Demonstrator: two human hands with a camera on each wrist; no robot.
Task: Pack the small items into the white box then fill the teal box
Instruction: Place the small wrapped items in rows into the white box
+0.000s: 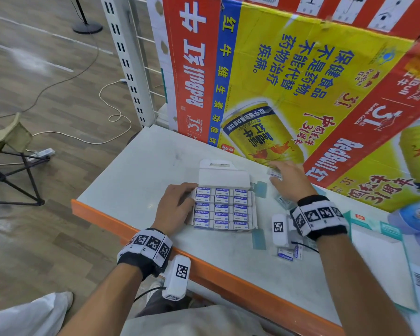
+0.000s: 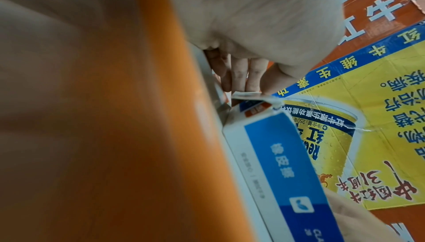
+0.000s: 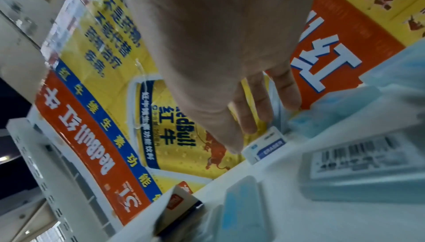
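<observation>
The white box [image 1: 224, 209] lies open on the table with its lid [image 1: 223, 175] tipped back, and rows of blue-and-white erasers fill it. My left hand [image 1: 189, 197] holds its left wall, thumb at the far corner; in the left wrist view the fingers [image 2: 239, 74] lie against the white box [image 2: 287, 164]. My right hand [image 1: 280, 170] reaches with straight fingers over a loose eraser [image 1: 274, 174] at the foot of the carton. In the right wrist view the fingertips [image 3: 250, 127] are right at that eraser [image 3: 264, 147]. The teal box [image 1: 386, 238] lies flat at the right.
More loose erasers lie near my right wrist [image 1: 285, 254] and beside the box [image 1: 284, 202]. Tall Red Bull cartons [image 1: 277, 81] wall off the back. The table's orange front edge [image 1: 204, 263] runs below my arms. A folding stool [image 1: 7, 146] and cables are on the floor at left.
</observation>
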